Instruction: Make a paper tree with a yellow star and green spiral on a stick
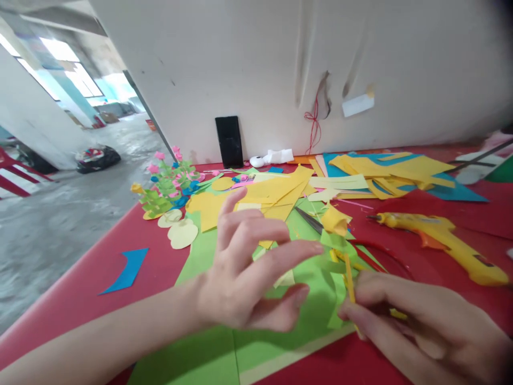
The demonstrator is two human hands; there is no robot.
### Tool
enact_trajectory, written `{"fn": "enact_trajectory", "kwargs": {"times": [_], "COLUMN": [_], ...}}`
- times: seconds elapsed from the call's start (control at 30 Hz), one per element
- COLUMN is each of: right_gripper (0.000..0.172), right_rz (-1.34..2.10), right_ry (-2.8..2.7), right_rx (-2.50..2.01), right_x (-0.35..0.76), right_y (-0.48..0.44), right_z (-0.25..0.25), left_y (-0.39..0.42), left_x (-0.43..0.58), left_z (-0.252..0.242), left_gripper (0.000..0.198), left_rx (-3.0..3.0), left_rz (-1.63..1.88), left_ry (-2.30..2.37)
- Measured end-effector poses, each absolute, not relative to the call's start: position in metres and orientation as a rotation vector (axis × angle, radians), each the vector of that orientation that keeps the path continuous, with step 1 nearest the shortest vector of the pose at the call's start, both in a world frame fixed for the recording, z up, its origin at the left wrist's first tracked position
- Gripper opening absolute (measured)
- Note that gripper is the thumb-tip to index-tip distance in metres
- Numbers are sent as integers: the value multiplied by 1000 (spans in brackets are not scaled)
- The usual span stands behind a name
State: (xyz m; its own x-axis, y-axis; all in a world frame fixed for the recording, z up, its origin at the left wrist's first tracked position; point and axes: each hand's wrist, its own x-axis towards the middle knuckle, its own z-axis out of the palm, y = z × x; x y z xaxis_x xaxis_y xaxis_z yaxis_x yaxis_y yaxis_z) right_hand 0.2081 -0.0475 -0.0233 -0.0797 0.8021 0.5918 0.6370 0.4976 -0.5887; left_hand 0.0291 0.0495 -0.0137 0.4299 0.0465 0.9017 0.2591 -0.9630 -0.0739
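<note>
My left hand (256, 262) hovers over the green paper (208, 347), its fingers apart and curved, with nothing between them. At the right, my right hand (417, 321) pinches a narrow yellow paper strip (350, 280) between thumb and forefinger. Just beyond the strip's upper end is a folded yellow paper flower (335, 220); whether the two are joined I cannot tell. Scissors lie behind it, their dark blade (308, 219) pointing away to the left and their red handles (379, 256) partly covered. A small green paper piece (339, 299) shows beside my right fingertips.
A yellow glue gun (444, 230) lies on the red tabletop (160, 267) at right. Yellow paper sheets (276, 195) spread behind the hands. Paper flowers (170, 184) stand at the back left, near a blue scrap (128, 271). A black phone (230, 141) leans against the wall.
</note>
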Motion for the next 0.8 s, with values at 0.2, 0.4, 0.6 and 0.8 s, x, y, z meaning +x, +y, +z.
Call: {"fn": "enact_trajectory", "kwargs": {"times": [0.2, 0.4, 0.6, 0.8], "right_gripper": [14, 15, 15, 16], "right_rz": [209, 246, 303, 341], "right_ry": [-1751, -1758, -1775, -1805], "right_rx": [-1216, -1215, -1233, -1209], "right_x": [203, 201, 202, 203], "right_y": [-50, -52, -52, -54], "right_z": [-26, -26, -27, -26], "left_y": [44, 42, 39, 39], "left_x": [29, 29, 30, 32], "left_z": [-15, -12, -13, -13], "left_gripper": [35, 37, 37, 35], "left_rx": [-2443, -2418, -2429, -2427], "left_rz": [-1443, -1429, -1426, -1434], "left_ry": [-237, -249, -271, -252]}}
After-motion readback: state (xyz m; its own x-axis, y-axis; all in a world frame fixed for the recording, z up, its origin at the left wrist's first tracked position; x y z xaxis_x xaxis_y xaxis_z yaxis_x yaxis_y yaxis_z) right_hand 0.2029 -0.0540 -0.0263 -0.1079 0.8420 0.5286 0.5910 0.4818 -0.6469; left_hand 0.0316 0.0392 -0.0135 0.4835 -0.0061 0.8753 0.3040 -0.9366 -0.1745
